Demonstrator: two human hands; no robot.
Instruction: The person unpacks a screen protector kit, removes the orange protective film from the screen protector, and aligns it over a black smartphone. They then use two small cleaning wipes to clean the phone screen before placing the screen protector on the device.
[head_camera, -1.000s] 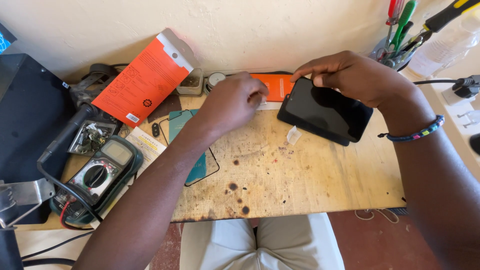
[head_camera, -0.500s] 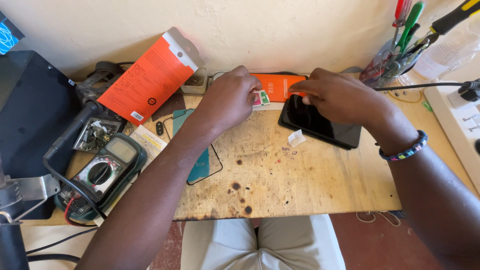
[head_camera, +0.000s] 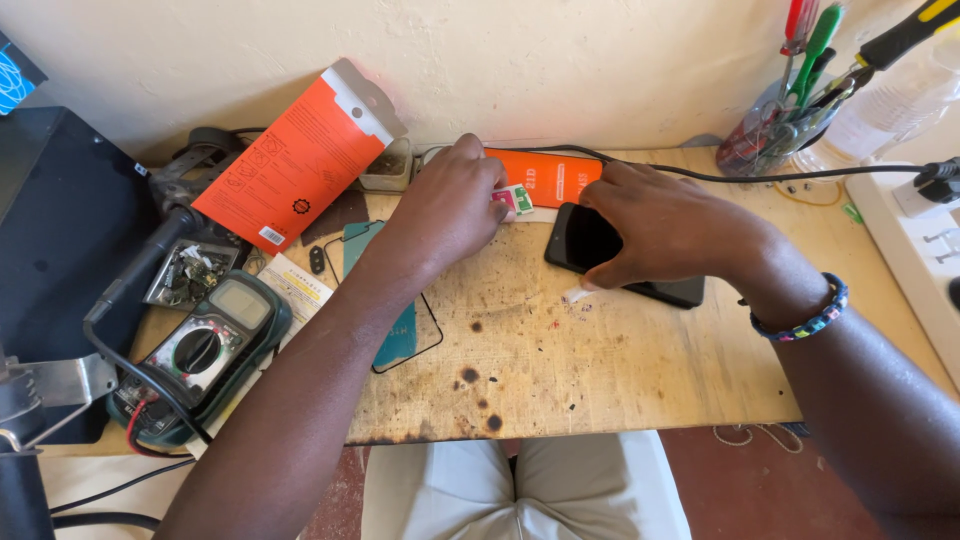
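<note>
From my feed, the left hand reaches in from seven o'clock with its forearm running diagonally across the tabletop, knuckles up, and its fingers pinched narrow on a small pink-and-green packet near twelve o'clock. The right hand comes in from four o'clock, palm down and fingers spread flat over a black smartphone that lies face up just right of centre; I see pressing rather than a grasp, and the thumb rests by the phone's near edge. A beaded bracelet circles that wrist. Behind the hands lies a flat orange package with a black cable running past it to the right. At ten o'clock a larger orange box leans against the pale plastered wall, and under the left forearm lies a teal screen protector. A green multimeter sits at eight o'clock with its leads trailing. A cup of screwdrivers stands at one o'clock. The wooden surface is stained and dotted with dark burn marks.
</note>
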